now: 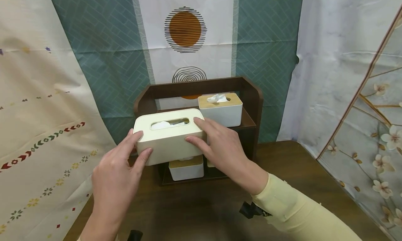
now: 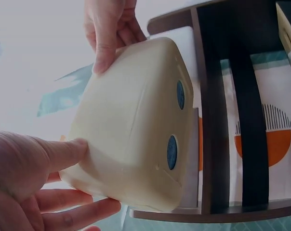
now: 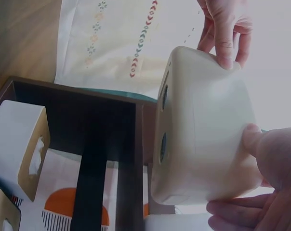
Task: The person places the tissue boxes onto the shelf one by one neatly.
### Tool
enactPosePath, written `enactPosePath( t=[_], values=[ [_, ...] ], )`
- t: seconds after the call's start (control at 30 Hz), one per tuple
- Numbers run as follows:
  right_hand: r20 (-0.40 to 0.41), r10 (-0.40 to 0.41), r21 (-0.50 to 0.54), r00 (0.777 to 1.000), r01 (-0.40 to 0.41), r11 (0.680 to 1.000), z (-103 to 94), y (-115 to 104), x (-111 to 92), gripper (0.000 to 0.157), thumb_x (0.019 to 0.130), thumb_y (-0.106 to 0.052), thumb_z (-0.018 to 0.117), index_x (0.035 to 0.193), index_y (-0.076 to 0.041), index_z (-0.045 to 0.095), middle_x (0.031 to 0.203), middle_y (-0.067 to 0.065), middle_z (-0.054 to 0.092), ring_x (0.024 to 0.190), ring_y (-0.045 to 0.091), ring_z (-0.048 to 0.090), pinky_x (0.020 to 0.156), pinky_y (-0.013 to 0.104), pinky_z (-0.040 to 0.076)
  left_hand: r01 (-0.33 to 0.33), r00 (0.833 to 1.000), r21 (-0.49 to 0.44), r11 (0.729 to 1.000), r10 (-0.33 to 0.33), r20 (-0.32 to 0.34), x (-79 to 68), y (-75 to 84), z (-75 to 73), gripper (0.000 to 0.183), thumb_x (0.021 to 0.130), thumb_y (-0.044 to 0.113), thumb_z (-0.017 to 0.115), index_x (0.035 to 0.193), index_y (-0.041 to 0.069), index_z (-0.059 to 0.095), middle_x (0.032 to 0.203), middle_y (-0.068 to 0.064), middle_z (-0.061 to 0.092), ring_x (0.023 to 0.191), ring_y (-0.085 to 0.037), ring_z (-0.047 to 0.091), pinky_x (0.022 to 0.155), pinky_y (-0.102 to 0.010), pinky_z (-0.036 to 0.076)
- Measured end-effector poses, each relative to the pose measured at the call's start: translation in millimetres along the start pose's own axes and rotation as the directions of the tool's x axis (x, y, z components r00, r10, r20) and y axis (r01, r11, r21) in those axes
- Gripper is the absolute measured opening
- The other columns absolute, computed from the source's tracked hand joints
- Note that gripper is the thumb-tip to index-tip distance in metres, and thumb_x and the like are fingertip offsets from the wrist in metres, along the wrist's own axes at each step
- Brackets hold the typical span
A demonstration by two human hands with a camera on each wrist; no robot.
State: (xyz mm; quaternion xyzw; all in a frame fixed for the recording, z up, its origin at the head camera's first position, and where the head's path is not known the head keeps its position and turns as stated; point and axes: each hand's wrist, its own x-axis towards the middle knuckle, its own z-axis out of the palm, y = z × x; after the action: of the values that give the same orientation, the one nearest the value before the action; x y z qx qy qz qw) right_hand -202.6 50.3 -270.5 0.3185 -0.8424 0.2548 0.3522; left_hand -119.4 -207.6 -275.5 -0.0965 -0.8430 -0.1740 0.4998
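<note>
A cream tissue box (image 1: 172,145) is held in the air in front of the shelf, its top slot showing white tissue. My left hand (image 1: 114,174) grips its left end, thumb on the front face. On the right end my right hand (image 1: 224,148) holds it, with fingers on the top edge and thumb on the front. In the left wrist view, dark round feet show on the underside of the cream box (image 2: 121,120). The right wrist view shows my right thumb and fingers spread about one end of the box (image 3: 213,130).
Behind it stands a dark brown two-level shelf (image 1: 255,108) on a brown table (image 1: 282,171). A white tissue box with a wooden lid (image 1: 221,115) sits on the upper right. Another such box (image 1: 186,172) is below, partly hidden. Patterned cloths (image 1: 110,59) hang around.
</note>
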Motion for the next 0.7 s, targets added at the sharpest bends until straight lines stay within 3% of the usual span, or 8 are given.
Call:
enactPosePath(
  t=[0.07,0.23,0.53,0.7],
  values=[
    [0.004,0.003,-0.009,1.000,-0.003,1.000,2.6,0,6,0.062,0.101,-0.046,0.081,0.151,-0.010,0.069,0.143,0.013,0.073,0.124,0.027,0.074,0.084,0.050,0.064,0.015,1.000,-0.008,1.000,-0.015,0.006,3.2,-3.2,2.3,0.050,0.091,0.017,0.094,0.139,0.017,0.077,0.139,-0.009,0.075,0.080,-0.035,0.073,0.059,-0.056,0.049],
    [0.019,0.024,-0.007,1.000,-0.024,1.000,8.0,2,16,0.061,0.102,-0.047,0.079,0.150,-0.010,0.069,0.142,0.011,0.073,0.121,0.028,0.075,0.083,0.051,0.064,0.052,0.998,-0.031,0.998,-0.051,0.035,10.1,-12.5,11.4,0.050,0.093,0.019,0.092,0.140,0.017,0.076,0.144,-0.010,0.072,0.089,-0.036,0.076,0.063,-0.060,0.050],
    [-0.014,0.038,-0.073,0.999,-0.039,0.997,17.9,6,26,0.056,0.102,-0.051,0.077,0.143,-0.013,0.074,0.119,0.005,0.076,0.088,0.026,0.075,0.068,0.045,0.060,0.088,0.993,-0.043,0.995,-0.084,0.089,21.4,-27.2,28.5,0.051,0.095,0.019,0.090,0.144,0.015,0.073,0.149,-0.011,0.069,0.093,-0.038,0.079,0.063,-0.059,0.051],
    [-0.054,0.036,-0.096,0.998,-0.041,0.994,22.9,8,29,0.055,0.100,-0.052,0.079,0.140,-0.015,0.076,0.127,0.009,0.075,0.098,0.030,0.077,0.074,0.047,0.062,0.121,0.987,-0.059,0.991,-0.114,0.110,24.4,-31.5,37.6,0.051,0.096,0.019,0.089,0.144,0.015,0.072,0.151,-0.011,0.067,0.099,-0.038,0.079,0.065,-0.059,0.053]
  ],
)
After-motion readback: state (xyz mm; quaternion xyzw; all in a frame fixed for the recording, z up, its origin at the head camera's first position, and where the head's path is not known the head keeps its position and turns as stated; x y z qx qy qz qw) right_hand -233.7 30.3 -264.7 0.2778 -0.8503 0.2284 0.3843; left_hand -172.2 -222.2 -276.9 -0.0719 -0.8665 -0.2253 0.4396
